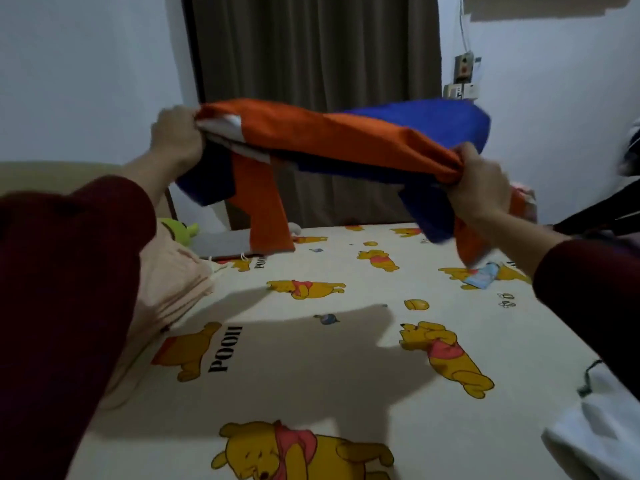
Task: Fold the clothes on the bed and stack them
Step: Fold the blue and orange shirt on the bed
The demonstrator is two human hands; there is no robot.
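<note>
Behind our bed (346, 341), a brown curtain (311, 46) hangs between pale walls. Our left hand (176, 135) has its fingers curled tight round one bunched end of an orange and blue garment (329, 133); our right hand (479, 183) clenches the other end the same way. Both grips are closed on cloth, and we hold the garment stretched between them, raised in the air above the far half of the bed. Orange and blue parts dangle from it, the longest orange piece reaching down to the sheet, which is cream with yellow bear prints. Dark red sleeves (69, 271) cover both our arms. To our left lies a peach-coloured cloth (173, 289) on the bed, with a green soft toy (180, 230) beyond it. At the lower right edge lies a white garment (602, 427).
</note>
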